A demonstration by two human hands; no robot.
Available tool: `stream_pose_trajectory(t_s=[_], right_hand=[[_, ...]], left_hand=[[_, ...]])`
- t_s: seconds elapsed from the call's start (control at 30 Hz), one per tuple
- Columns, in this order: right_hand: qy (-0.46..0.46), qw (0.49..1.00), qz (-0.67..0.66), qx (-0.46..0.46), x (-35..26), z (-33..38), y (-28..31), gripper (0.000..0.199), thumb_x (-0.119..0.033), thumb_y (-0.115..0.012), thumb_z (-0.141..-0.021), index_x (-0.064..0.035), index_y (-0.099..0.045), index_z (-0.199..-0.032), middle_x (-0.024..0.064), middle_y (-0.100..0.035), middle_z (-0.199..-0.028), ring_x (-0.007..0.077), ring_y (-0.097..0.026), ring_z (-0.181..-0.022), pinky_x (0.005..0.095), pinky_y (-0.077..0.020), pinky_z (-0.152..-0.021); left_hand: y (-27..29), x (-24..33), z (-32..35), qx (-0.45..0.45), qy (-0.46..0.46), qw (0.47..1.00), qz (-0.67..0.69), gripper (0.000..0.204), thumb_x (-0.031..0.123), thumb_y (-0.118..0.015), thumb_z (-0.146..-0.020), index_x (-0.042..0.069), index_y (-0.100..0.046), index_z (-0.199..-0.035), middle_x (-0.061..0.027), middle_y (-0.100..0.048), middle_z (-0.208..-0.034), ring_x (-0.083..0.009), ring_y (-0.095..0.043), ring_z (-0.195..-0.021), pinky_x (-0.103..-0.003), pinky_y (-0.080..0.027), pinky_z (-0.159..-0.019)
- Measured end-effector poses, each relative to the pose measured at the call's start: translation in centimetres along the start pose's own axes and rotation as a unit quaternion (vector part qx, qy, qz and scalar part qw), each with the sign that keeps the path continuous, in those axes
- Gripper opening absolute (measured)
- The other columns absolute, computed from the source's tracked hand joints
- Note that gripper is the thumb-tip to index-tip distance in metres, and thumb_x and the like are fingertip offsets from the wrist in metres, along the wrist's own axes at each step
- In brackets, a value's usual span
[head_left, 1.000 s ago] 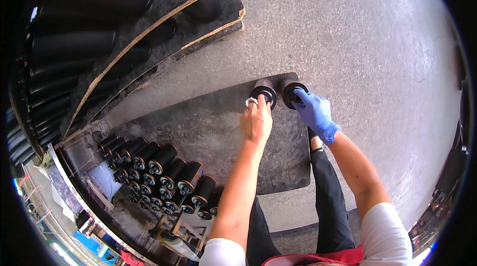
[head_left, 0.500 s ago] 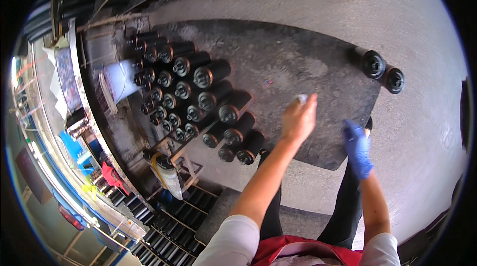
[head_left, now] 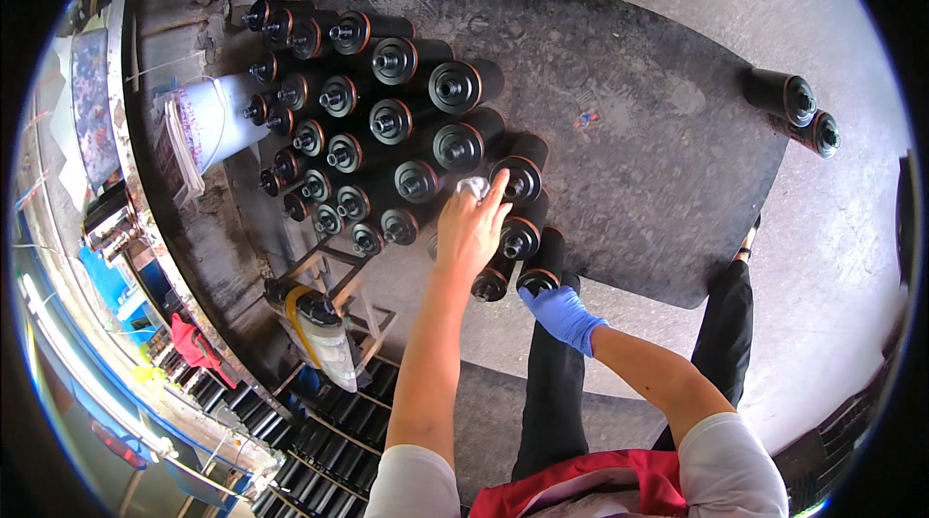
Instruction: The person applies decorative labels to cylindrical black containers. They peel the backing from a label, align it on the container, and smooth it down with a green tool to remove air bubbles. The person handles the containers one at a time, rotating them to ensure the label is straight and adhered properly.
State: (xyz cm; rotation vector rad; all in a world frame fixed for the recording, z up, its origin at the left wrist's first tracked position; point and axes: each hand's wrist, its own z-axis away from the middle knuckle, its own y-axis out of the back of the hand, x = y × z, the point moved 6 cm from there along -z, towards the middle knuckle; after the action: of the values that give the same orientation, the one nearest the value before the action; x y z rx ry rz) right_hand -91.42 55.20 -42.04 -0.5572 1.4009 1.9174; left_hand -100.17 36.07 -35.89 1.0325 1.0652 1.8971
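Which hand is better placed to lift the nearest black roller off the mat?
Right, probably. The gloved right hand already touches the end of the nearest black roller. The bare left hand is busy, holding a small pale object among the upright rollers.

Grey concrete floor (head_left: 852, 257), dark mat (head_left: 639, 150), white bucket (head_left: 227, 117), daylight, metal rack (head_left: 329, 421)

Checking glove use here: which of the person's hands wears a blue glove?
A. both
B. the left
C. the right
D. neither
C: the right hand is in a blue glove by the near black cylinder, while the left hand is bare.
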Motion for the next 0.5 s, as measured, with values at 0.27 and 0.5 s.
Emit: stream_pose_trajectory(t_s=[0.27,0.5], right_hand=[[0.086,0.993,-0.037,0.077,2.6,2.7,1.2,0.014,-0.011,-0.053,-0.08,-0.0092,-0.058,-0.093,0.0089,-0.056,-0.062,0.0261,-0.058,-0.048,0.0393,-0.044,-0.04],[-0.076,0.986,-0.093,0.117,11.5,8.3,10.6,0.014,-0.027,-0.061,-0.081,-0.0164,-0.06,-0.091,0.0115,-0.057,-0.06,0.0327,-0.058,-0.049,0.0428,-0.0469,-0.042]], left_hand=[[-2.3,0.4,-2.6,-0.083,-0.023,0.996,-0.008,0.047,0.027,-0.069,-0.079,0.016,-0.056,-0.123,-0.02,-0.06,-0.098,-0.0351,-0.061,-0.089,-0.043,-0.051,-0.074],[-3.2,2.8,-3.9,-0.096,-0.037,0.994,-0.047,0.031,0.019,-0.064,-0.082,0.01,-0.057,-0.11,-0.0178,-0.061,-0.087,-0.0353,-0.063,-0.078,-0.044,-0.052,-0.067]])
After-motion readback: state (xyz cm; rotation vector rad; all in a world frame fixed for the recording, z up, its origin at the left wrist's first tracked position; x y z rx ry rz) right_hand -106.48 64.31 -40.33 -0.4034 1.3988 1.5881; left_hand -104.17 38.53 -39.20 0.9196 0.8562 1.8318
